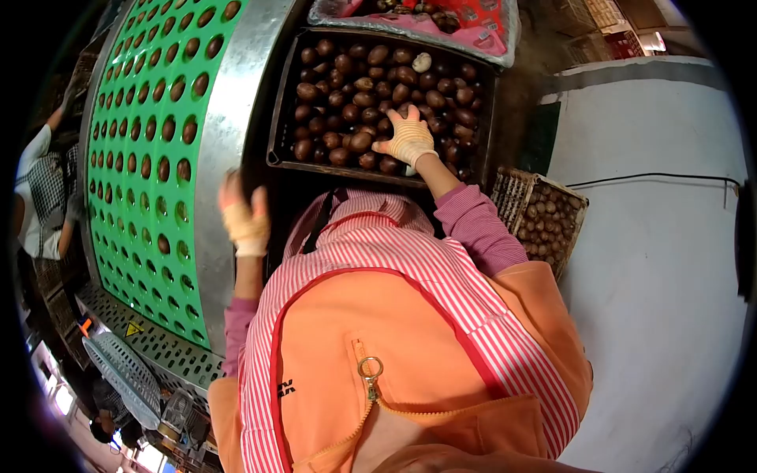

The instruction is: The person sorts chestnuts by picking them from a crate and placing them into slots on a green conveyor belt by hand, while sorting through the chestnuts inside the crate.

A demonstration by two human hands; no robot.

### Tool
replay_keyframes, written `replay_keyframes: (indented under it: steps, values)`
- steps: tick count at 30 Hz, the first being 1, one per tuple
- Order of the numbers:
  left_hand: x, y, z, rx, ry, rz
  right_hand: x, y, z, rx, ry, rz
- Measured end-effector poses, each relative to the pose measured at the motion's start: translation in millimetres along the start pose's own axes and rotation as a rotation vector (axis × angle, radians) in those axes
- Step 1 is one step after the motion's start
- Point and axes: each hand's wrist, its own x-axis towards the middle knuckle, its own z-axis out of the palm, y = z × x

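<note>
Dark brown, egg-shaped items (363, 98) fill a black crate (276, 118) in front of me, with a pale one (422, 62) near its far side. My right hand (410, 140), in a cream fingerless glove, rests on the items at the crate's near right part, fingers spread; whether anything is under the palm is hidden. My left hand (243, 217), gloved alike and blurred, is over the metal edge (225, 118) of the green tray conveyor (142, 189), fingers apart and nothing seen in it. Many conveyor pockets hold brown items; several nearer ones are without any.
A smaller crate (550, 217) of brown items stands at the right beside a pale surface (646, 236). A red-and-pink lined container (473, 27) sits beyond the black crate. Across the conveyor is another person (43, 189). A grey basket (122, 378) is at lower left.
</note>
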Motion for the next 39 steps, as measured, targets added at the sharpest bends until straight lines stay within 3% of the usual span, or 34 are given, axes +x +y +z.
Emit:
replay_keyframes:
  steps: [5, 8, 11, 12, 16, 19, 20, 21, 23, 26, 29, 31, 35, 37, 39]
  values:
    - [80, 73, 48, 0.094, -0.355, 0.180, -18, 19, 5, 0.107, 0.041, -0.071]
    - [113, 83, 76, 0.379, -0.461, 0.355, -35, 22, 22, 0.030, 0.124, -0.102]
    - [127, 70, 110, 0.888, -0.768, 0.642, -45, 21, 33, -0.010, 0.195, -0.107]
    - [128, 76, 108, 0.913, -0.709, 0.692, -49, 19, 30, 0.003, 0.172, -0.080]
    - [134, 90, 95, 1.045, -0.878, 0.788, -53, 9, 20, 0.091, 0.022, 0.063]
    - [125, 65, 126, 0.914, -0.809, 0.765, -48, 19, 23, 0.083, 0.011, 0.009]
    - [119, 66, 119, 1.026, -0.770, 0.911, -47, 22, 26, 0.100, 0.074, 0.013]
    - [117, 69, 115, 1.045, -0.762, 0.923, -44, 28, 27, 0.147, 0.125, 0.004]
    - [123, 81, 114, 1.067, -0.888, 0.911, -36, 45, 22, 0.243, 0.225, -0.019]
    - [126, 66, 119, 0.883, -0.887, 0.946, -39, 47, -28, 0.274, 0.617, 0.131]
    - [129, 68, 114, 0.880, -0.941, 1.030, -15, 60, -61, -0.014, 0.474, 0.276]
    - [131, 71, 111, 0.666, -0.958, 0.862, 8, 61, -72, -0.071, 0.260, 0.372]
    - [147, 99, 104, 0.213, -0.849, 0.511, 23, 52, -80, -0.171, 0.105, 0.418]
    - [158, 108, 120, 0.091, -0.727, 0.504, 35, 70, -68, -0.025, 0.096, 0.433]
    - [173, 110, 140, 0.128, -0.861, 0.506, 53, 90, -42, -0.071, 0.052, 0.361]
